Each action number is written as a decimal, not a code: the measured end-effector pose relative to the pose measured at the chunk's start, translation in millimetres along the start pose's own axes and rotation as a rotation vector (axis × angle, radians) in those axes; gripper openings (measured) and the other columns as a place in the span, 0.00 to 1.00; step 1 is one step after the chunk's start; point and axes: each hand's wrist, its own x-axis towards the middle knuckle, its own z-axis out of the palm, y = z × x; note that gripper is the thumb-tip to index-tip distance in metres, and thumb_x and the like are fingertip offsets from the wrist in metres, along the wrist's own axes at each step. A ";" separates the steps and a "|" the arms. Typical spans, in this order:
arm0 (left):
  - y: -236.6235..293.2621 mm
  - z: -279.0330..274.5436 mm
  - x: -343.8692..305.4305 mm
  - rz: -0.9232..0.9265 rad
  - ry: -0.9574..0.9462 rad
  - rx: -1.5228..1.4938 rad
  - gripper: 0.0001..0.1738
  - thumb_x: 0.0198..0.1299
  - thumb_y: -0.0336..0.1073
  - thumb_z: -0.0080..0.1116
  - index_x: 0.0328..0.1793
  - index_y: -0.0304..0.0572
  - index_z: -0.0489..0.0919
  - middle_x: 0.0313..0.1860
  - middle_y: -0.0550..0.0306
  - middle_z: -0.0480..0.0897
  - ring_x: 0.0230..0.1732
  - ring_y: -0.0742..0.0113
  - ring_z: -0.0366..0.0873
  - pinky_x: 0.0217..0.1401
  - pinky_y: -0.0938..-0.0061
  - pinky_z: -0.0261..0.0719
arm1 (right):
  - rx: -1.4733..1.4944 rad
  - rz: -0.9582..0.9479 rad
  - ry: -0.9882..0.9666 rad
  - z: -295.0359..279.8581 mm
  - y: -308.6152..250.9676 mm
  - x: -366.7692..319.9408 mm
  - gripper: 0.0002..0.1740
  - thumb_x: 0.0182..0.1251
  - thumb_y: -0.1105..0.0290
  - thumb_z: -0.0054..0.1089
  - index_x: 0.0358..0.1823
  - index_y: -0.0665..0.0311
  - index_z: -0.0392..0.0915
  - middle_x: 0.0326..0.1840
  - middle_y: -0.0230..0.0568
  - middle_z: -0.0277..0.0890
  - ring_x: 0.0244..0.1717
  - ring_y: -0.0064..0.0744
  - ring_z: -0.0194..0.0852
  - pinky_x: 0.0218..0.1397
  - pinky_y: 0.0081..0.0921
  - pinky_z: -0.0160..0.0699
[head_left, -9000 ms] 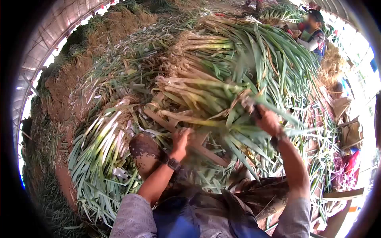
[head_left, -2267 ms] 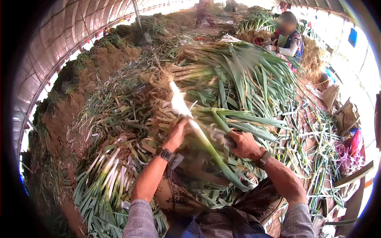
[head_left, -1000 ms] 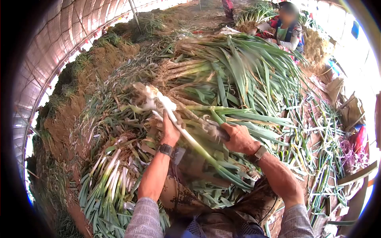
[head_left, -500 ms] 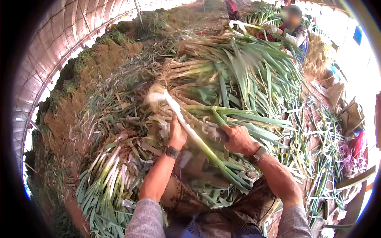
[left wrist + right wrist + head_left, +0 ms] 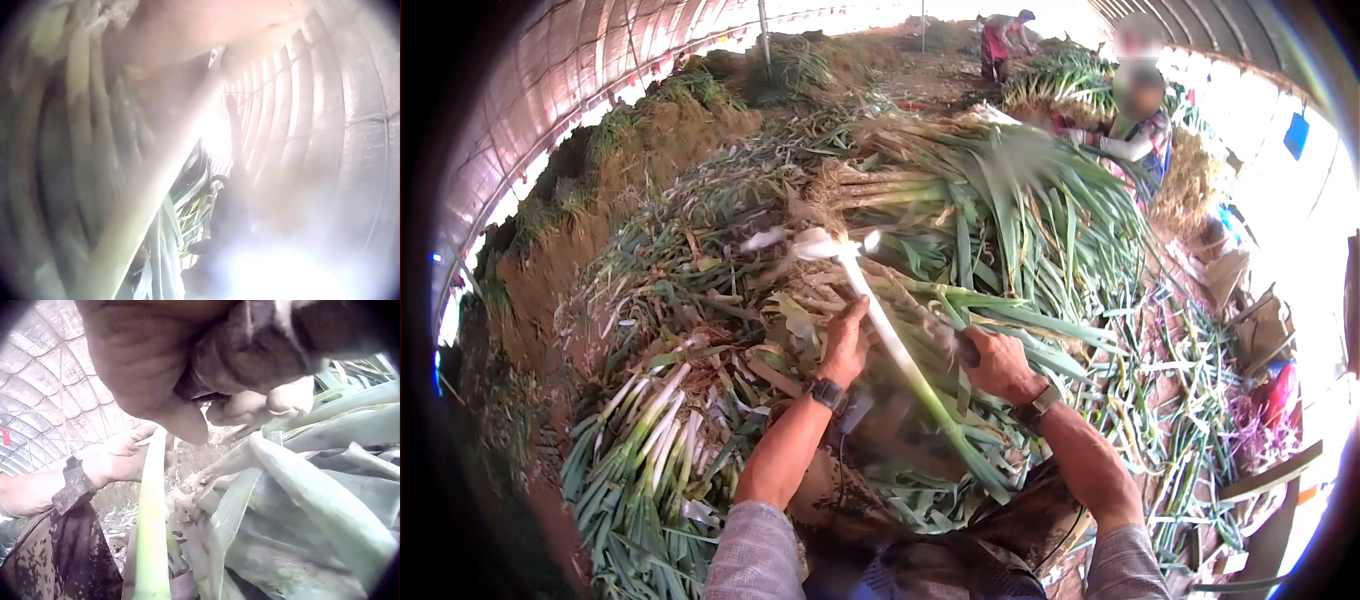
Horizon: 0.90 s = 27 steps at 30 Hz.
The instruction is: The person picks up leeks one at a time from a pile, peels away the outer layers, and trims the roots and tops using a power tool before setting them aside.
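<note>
Diagonally before the person, a long leek [image 5: 892, 345] runs from its white, blurred root end down to green leaves near the right knee. The left hand [image 5: 843, 345] has its grip closed around the white shaft, while the right hand [image 5: 997, 365] has its grip curled around a dark handle [image 5: 967, 348] just beside the leek; what extends from it is too blurred to tell. Beyond both hands lies a large leek pile [image 5: 1040, 200], and a smaller bunch [image 5: 662, 425] with white stems rests to the left.
</note>
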 end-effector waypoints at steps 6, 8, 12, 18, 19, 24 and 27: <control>-5.0 -9.0 -5.1 0.039 0.023 0.095 0.12 0.66 0.38 0.64 0.51 0.42 0.80 0.40 0.58 0.83 0.40 0.63 0.84 0.40 0.61 0.87 | -0.026 -0.083 -0.014 -12.2 -20.8 -0.2 0.17 0.56 0.68 0.64 0.48 0.58 0.77 0.34 0.49 0.82 0.37 0.55 0.81 0.38 0.48 0.76; -4.9 -12.8 -2.7 0.055 0.017 0.120 0.11 0.66 0.39 0.64 0.50 0.43 0.80 0.38 0.58 0.84 0.40 0.64 0.84 0.40 0.64 0.87 | -0.047 -0.216 -0.007 -16.5 -22.2 4.2 0.19 0.54 0.67 0.65 0.49 0.60 0.76 0.37 0.50 0.82 0.41 0.55 0.81 0.42 0.48 0.76; -6.1 -10.2 -3.7 0.055 -0.012 0.134 0.11 0.67 0.40 0.62 0.49 0.44 0.79 0.40 0.59 0.84 0.42 0.64 0.84 0.43 0.65 0.86 | -0.152 -0.069 -0.045 -17.2 -15.7 19.0 0.20 0.56 0.64 0.65 0.50 0.60 0.77 0.38 0.52 0.82 0.39 0.57 0.79 0.44 0.48 0.76; 5.5 -9.4 -12.1 0.034 0.161 0.186 0.17 0.69 0.52 0.59 0.46 0.46 0.80 0.38 0.68 0.81 0.38 0.75 0.76 0.42 0.76 0.75 | 0.059 -0.104 -0.050 -0.1 7.7 13.0 0.18 0.57 0.64 0.64 0.48 0.60 0.80 0.33 0.51 0.82 0.37 0.56 0.80 0.40 0.47 0.77; 16.1 -8.4 -13.1 0.052 0.221 0.274 0.18 0.70 0.53 0.57 0.45 0.47 0.80 0.36 0.67 0.80 0.35 0.74 0.77 0.38 0.76 0.76 | 0.084 -0.090 -0.079 -0.5 11.3 8.8 0.16 0.57 0.65 0.64 0.47 0.61 0.80 0.33 0.51 0.82 0.37 0.56 0.80 0.39 0.47 0.77; 77.0 -13.1 -18.2 0.371 0.161 -0.144 0.19 0.69 0.55 0.56 0.45 0.48 0.76 0.30 0.64 0.78 0.30 0.70 0.79 0.29 0.72 0.80 | -0.001 -0.104 -0.224 -20.7 23.8 -3.3 0.18 0.55 0.61 0.65 0.46 0.59 0.80 0.31 0.53 0.81 0.37 0.58 0.80 0.41 0.50 0.76; 40.6 -33.0 -24.9 0.294 0.420 0.261 0.19 0.68 0.51 0.59 0.49 0.43 0.75 0.32 0.62 0.76 0.35 0.70 0.78 0.34 0.72 0.80 | -0.150 -0.078 -0.314 -29.8 38.1 -6.9 0.16 0.55 0.62 0.64 0.43 0.60 0.79 0.29 0.53 0.80 0.34 0.60 0.77 0.40 0.51 0.74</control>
